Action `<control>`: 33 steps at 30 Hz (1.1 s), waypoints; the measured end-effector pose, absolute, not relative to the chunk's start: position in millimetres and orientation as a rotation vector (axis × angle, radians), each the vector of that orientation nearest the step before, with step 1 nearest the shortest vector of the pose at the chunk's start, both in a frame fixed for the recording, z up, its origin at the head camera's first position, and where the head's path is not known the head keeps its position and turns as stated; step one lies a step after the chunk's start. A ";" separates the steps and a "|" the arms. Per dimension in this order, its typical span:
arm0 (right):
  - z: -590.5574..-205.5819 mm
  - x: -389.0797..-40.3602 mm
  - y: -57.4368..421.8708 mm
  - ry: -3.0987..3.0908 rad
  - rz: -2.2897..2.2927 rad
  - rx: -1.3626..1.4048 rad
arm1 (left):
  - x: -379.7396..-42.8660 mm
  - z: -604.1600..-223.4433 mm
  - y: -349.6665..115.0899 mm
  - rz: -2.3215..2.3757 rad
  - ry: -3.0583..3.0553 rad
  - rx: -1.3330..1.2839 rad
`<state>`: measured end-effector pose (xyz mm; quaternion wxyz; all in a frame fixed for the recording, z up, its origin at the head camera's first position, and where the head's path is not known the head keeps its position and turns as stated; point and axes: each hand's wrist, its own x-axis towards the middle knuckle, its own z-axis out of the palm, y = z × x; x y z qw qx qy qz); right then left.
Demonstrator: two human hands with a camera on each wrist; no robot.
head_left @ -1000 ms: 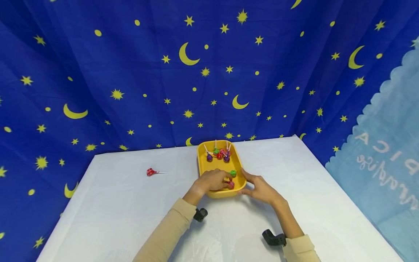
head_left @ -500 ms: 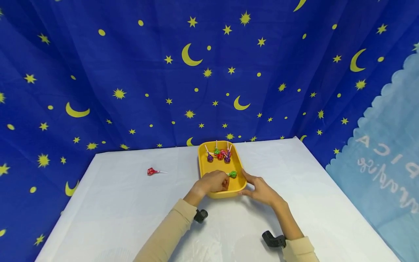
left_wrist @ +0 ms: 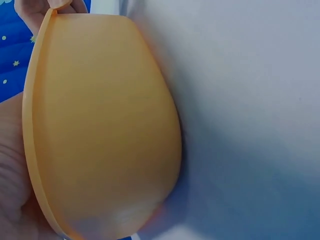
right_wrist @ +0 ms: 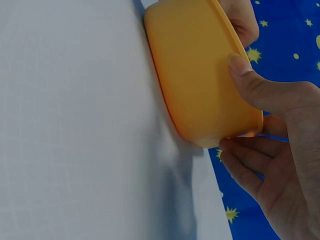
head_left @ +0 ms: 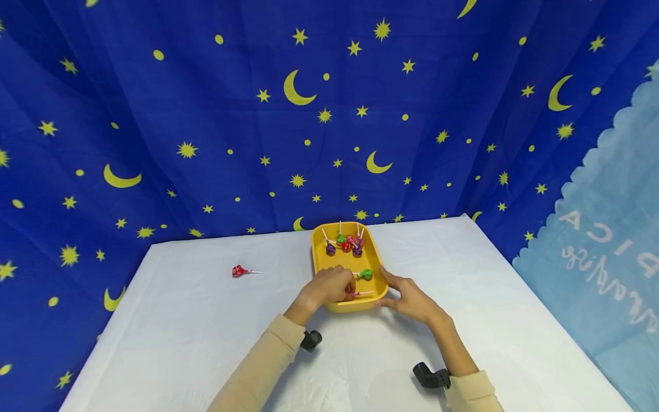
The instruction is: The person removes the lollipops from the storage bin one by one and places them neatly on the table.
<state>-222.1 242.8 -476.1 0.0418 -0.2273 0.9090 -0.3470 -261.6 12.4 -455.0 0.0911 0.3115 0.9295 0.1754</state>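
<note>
My left hand (head_left: 333, 284) reaches over the near left rim into the yellow tray (head_left: 337, 266), its fingers curled down at a pink lollipop (head_left: 364, 293). That lollipop's head is mostly hidden by the fingers, and its white stick points right. Just beyond the fingers lies a green lollipop (head_left: 366, 274), stick toward the left. My right hand (head_left: 412, 296) holds the tray's near right corner, thumb on the near wall and fingers along the right side, as the right wrist view shows with the thumb (right_wrist: 241, 67) near the rim.
At the tray's far end, several lollipops stand or lean, among them a purple one (head_left: 330, 249) and a red one (head_left: 347, 246). A red lollipop (head_left: 238, 271) lies on the white table (head_left: 195, 320), left of the tray. A blue starry curtain (head_left: 247, 126) hangs behind.
The pink lollipop has turned round in the left hand: its head faced right, then was hidden, and now its stick points right. The green lollipop's stick has come into view. The right hand stays put.
</note>
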 end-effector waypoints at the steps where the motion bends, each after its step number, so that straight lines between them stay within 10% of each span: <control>1: -475.8 -222.4 242.7 2.784 -1.056 -0.697 | -262.5 -455.5 11.6 0.547 2.758 0.940; 33: -478.1 -222.4 244.3 2.770 -1.105 -0.715 | -247.0 -459.4 -24.3 1.384 2.731 1.097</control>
